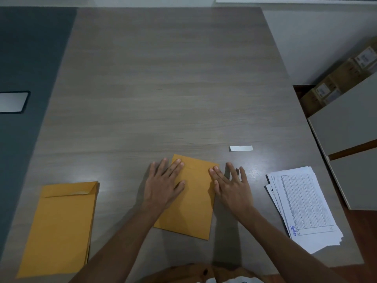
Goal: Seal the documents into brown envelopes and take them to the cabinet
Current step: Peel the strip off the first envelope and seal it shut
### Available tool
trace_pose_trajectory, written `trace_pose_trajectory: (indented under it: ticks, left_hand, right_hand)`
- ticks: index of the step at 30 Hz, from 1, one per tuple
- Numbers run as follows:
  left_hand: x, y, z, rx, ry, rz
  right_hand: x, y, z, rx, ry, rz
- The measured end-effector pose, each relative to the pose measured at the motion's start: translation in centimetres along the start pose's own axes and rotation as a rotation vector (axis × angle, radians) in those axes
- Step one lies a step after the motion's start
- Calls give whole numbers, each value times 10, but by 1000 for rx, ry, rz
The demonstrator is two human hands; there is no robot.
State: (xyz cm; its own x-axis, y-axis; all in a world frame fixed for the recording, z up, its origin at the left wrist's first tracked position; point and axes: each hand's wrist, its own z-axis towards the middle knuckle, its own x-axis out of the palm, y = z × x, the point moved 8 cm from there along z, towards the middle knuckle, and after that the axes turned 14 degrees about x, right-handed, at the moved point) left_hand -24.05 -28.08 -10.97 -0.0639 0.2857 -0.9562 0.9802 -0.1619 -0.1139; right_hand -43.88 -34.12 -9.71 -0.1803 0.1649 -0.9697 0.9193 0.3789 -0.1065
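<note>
- Grey wood-grain bench (pixel 163 88) fills the view, with a white wall beyond its far edge and a darker grey-blue surface (pixel 26 58) along its left side.
- On that darker surface, at the left edge, sits a flat device with a pale screen and black rim (pixel 12 102).
- Centre near, a brown envelope (pixel 193 201) lies flat on the bench, turned slightly clockwise, its flap end pointing far and folded down.
- Left hand (pixel 165 184) is spread flat, fingers straight and apart; its inner fingers and thumb press on the envelope's far-left part, while the outer fingers rest on the bench just beside it.
- Right hand (pixel 230 186) is flat too, fingers straight and fanned; the inner fingertips touch the envelope's far-right edge, the rest lies on the bench beside it.
- Neither hand grips anything.
- Near left, a stack of brown envelopes (pixel 61 227) lies well apart from the centre one; the top one's flap is partly lifted at one corner.
- Near right, a loose pile of printed documents (pixel 304 209) with table grids lies fanned on the bench.
- Just far of the right hand, a small white paper strip (pixel 241 148) lies alone.
- Off the bench on the right stand pale cabinet panels (pixel 346 123), with cardboard boxes (pixel 336 78) behind them.
</note>
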Motion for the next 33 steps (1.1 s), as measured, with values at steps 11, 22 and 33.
trace_pose_trajectory:
  ticks: [11,22,33]
  left_hand:
    - [-20,13,16,24,132,-41]
    - [-45,64,91,-98,148,-83]
    - [-55,77,115,-129,104,-82]
  right_hand:
    - [-15,3,46,-80,284,-59]
    - [-40,14,154,-70,360,-32]
    - [-46,20,180,-31,373,-4]
